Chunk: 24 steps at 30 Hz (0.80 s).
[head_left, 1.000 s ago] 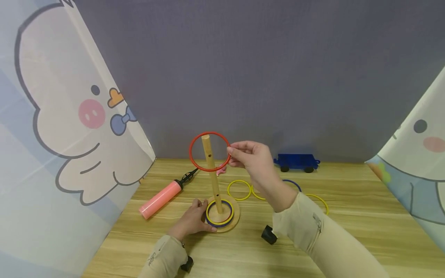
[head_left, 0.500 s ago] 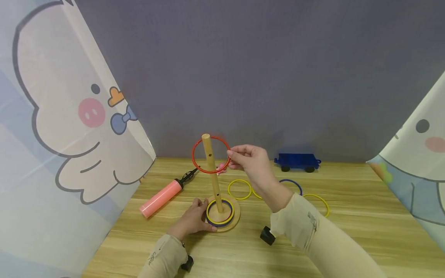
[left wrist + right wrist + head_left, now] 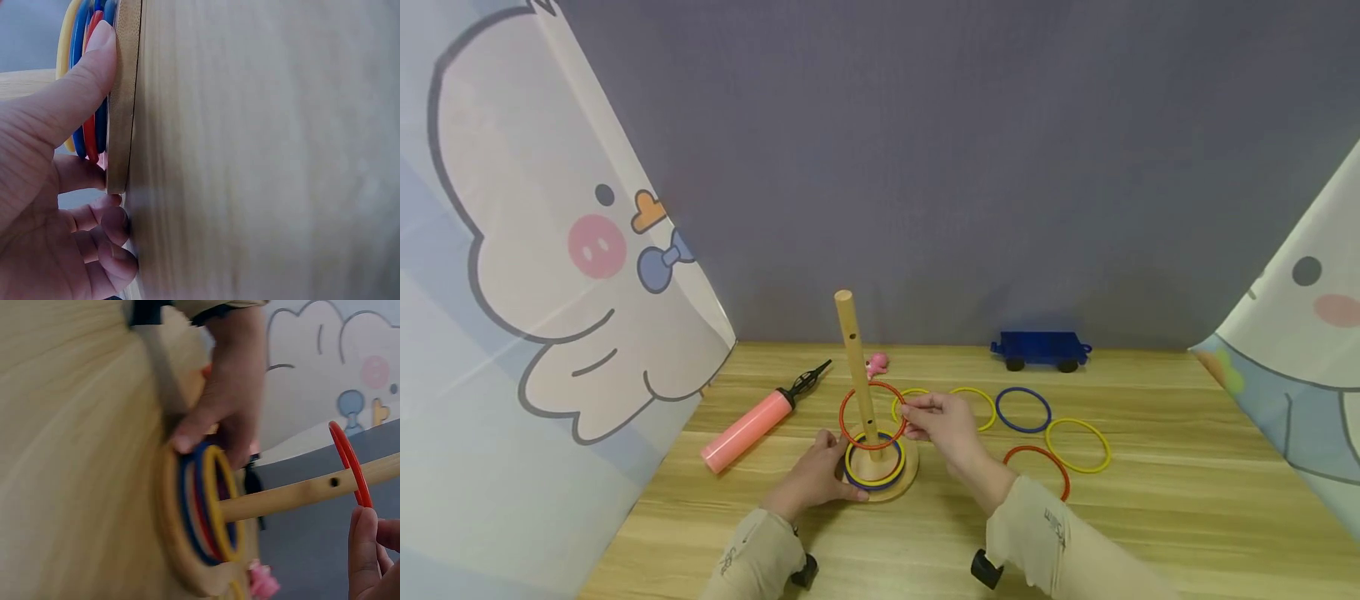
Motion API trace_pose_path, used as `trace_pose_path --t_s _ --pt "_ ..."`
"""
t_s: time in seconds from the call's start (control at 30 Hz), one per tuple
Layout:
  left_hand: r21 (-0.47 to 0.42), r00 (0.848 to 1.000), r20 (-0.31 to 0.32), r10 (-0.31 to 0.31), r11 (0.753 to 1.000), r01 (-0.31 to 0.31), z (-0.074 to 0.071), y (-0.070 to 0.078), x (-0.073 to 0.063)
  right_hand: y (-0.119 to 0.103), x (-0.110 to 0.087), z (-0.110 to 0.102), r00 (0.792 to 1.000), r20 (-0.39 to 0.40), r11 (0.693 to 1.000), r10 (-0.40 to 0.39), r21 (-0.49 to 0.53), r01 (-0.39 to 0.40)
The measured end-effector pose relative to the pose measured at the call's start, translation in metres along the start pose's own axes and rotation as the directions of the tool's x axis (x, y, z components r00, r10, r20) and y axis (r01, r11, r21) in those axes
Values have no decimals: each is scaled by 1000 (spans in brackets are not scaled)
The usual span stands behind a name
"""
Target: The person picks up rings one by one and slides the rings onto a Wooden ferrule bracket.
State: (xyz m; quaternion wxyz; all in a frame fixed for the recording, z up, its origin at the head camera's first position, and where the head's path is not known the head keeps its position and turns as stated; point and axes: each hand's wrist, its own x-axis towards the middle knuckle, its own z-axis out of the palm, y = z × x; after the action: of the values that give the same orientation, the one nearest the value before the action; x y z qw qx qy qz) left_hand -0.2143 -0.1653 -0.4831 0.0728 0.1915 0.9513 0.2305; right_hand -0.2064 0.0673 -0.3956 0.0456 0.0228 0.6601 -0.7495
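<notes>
A wooden ring-toss post [image 3: 850, 329] stands upright on its round base [image 3: 912, 468]. Stacked on that base are several blue, red and yellow rings, the yellow ring [image 3: 211, 500] on top. My left hand [image 3: 811, 477] grips the base's left edge, its thumb lying against the stacked rings in the left wrist view. Between thumb and fingertips my right hand [image 3: 951, 429] pinches a red ring [image 3: 842, 417]. This ring encircles the post, tilted, above the stack; the right wrist view also shows the red ring [image 3: 345, 453] around the post.
Right of the stand lie several loose rings, including a blue ring [image 3: 998, 408], a yellow ring [image 3: 1108, 450] and another red ring [image 3: 1063, 475]. A blue toy wagon [image 3: 1040, 348] stands behind them. A pink hand pump [image 3: 748, 429] lies left; a small pink toy [image 3: 877, 363] sits behind the post.
My right hand has brought the red ring down from the post's top to its lower part. The left hand has stayed at the base.
</notes>
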Motion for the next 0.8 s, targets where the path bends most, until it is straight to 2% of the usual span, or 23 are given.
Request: trace_pose_path --t_s 0.2,0.4,0.47,0.6,0.8 --pt "-26 1000 -13 5 1000 -5 -1 1 -1 39 1 -2 999 -20 998 33 -59 -34" --pt "8 1000 5 -9 1000 9 -1 2 0 65 2 -5 998 -10 995 56 -81 -56" --pt "19 1000 8 -11 1000 11 -1 3 0 69 3 -5 999 -14 994 52 -96 -53" --pt "17 1000 7 -16 1000 15 -1 4 0 72 2 -7 1000 -7 985 -2 -175 1" --pt "4 1000 2 -15 1000 15 -4 7 -1 67 0 -17 997 9 955 -83 -284 82"
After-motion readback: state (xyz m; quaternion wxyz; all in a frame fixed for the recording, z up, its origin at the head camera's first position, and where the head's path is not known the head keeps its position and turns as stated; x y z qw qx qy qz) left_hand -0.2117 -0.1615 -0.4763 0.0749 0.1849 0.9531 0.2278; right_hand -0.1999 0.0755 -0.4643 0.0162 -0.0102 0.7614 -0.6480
